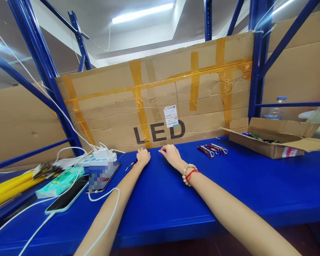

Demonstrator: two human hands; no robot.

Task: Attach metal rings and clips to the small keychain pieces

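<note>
Here, both arms stretch far across the blue tabletop (160,199). Left hand (143,156), its grip curled loosely on nothing, rests just right of a small pen (130,165), near enough to touch. Right hand (171,153) lies flat, fingers relaxed, nothing held. Beyond both, the cardboard wall (154,103) blocks further reach. Right of the right hand: a cluster of keychains (212,150), then an open box (274,140). Left of the left hand: phones (104,176), charger cables (101,197). Bare surface between the forearms.
</note>
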